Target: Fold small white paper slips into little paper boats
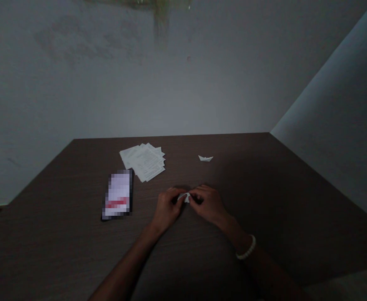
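A small folded piece of white paper (187,198) is pinched between my two hands, low over the middle of the table. My left hand (167,207) grips its left side with thumb and fingertips. On the opposite side, the thumb and fingers of my right hand (208,203) close on the paper; a pale beaded bracelet circles that wrist. The fingers partly cover the paper, so its full shape is hidden. Farther back, a little right of my hands, a small white paper boat (206,159) sits on the table.
A fanned stack of printed paper sheets (144,161) lies at the back left of the brown table (61,234). Nearer me is a phone-like device (117,194) with a pixelated, lit screen. A grey wall (183,92) stands behind the table, another along its right.
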`<state>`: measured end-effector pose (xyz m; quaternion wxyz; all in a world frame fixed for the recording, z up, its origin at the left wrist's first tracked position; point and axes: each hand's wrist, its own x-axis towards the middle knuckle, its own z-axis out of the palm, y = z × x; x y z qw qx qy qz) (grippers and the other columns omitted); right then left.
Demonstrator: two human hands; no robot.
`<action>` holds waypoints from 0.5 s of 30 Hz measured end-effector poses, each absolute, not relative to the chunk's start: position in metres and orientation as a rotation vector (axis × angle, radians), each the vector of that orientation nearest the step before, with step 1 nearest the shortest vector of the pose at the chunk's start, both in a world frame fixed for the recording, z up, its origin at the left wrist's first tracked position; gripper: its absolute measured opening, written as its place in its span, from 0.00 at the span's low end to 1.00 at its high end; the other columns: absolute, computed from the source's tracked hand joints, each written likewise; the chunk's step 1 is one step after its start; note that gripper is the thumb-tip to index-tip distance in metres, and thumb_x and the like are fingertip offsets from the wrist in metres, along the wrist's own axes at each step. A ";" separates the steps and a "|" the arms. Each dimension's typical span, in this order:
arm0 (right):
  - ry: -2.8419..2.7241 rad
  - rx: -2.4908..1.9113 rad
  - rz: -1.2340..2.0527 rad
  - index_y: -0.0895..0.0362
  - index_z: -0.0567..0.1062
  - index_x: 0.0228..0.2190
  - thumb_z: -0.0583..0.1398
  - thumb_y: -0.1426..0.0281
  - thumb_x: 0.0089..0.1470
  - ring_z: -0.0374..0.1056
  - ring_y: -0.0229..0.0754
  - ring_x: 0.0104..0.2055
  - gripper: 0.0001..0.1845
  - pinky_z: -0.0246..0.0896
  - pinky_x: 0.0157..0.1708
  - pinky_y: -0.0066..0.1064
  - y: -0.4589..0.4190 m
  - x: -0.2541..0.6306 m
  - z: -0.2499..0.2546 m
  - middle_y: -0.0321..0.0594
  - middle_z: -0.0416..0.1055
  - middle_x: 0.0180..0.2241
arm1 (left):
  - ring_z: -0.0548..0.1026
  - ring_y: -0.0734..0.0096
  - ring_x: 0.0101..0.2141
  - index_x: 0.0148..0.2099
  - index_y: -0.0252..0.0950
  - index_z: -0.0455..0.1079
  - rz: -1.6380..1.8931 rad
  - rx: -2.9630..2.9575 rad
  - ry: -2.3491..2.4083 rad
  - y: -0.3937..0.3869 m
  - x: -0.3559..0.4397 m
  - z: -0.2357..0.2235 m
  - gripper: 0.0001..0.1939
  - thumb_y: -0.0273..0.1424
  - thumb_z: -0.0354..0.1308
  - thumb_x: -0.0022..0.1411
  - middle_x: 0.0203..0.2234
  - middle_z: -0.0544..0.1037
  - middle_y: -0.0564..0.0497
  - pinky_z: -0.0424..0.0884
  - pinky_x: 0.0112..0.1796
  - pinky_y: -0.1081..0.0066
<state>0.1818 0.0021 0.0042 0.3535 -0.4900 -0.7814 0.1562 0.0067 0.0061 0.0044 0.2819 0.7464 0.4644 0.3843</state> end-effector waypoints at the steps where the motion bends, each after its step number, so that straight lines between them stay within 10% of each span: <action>1: -2.026 -1.266 0.409 0.54 0.78 0.32 0.61 0.73 0.53 0.68 0.39 0.31 0.05 0.60 0.35 0.31 0.003 0.182 0.004 0.37 0.76 0.30 | 0.76 0.68 0.35 0.40 0.36 0.76 1.026 2.017 1.244 0.006 0.007 0.004 0.08 0.27 0.55 0.63 0.34 0.80 0.49 0.70 0.39 0.69; 15: -2.184 -1.172 0.230 0.54 0.77 0.31 0.61 0.74 0.55 0.68 0.39 0.36 0.04 0.60 0.40 0.32 0.009 0.192 -0.005 0.36 0.76 0.33 | 0.68 0.64 0.38 0.38 0.33 0.73 0.906 2.509 1.152 0.010 -0.001 -0.003 0.08 0.22 0.53 0.62 0.33 0.75 0.47 0.68 0.41 0.65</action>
